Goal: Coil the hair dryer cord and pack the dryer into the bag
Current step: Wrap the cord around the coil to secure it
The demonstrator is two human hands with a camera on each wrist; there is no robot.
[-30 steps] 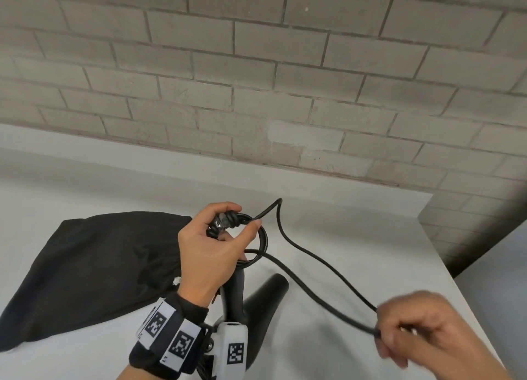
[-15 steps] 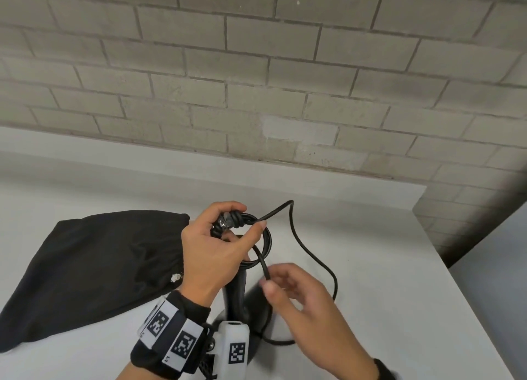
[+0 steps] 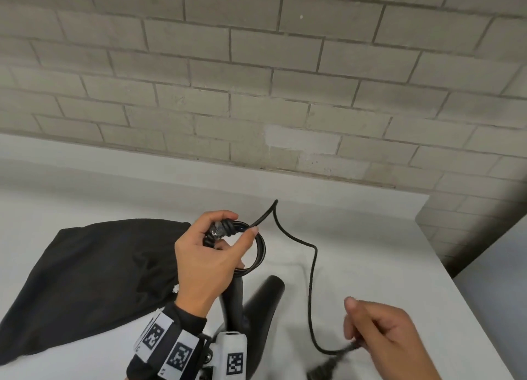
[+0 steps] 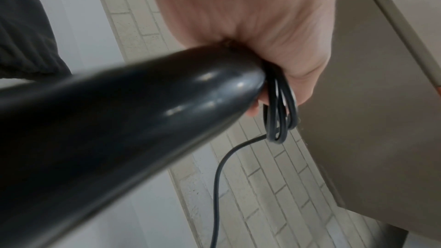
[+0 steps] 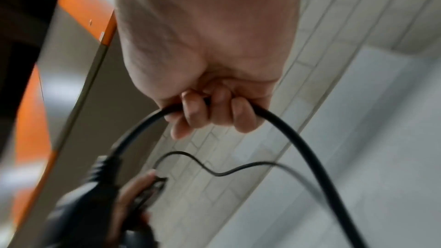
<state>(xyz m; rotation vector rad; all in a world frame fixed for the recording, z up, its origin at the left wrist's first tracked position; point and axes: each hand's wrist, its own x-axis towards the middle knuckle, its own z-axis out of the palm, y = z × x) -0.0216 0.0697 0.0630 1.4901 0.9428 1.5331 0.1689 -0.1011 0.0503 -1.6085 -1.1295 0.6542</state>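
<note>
My left hand [image 3: 209,261] grips the black hair dryer's handle [image 3: 235,302] together with a few coiled loops of the black cord [image 3: 261,250] above the white table [image 3: 370,265]. The dryer's barrel [image 4: 107,129] fills the left wrist view, with the loops [image 4: 280,112] under my fingers. From the coil the free cord [image 3: 312,280] arcs up, then down to my right hand [image 3: 382,342], which pinches it near the plug end [image 3: 322,372]. In the right wrist view curled fingers [image 5: 214,112] wrap the cord [image 5: 298,144]. The black bag [image 3: 85,277] lies flat to the left.
A grey brick wall [image 3: 256,80] stands right behind the table. The table's right edge [image 3: 445,265] drops off close to my right hand. The bag's mouth faces the dryer.
My right hand came in to the coil half a second ago, then slid back down and right along the cord, now holding it near the plug. The left hand kept its grip.
</note>
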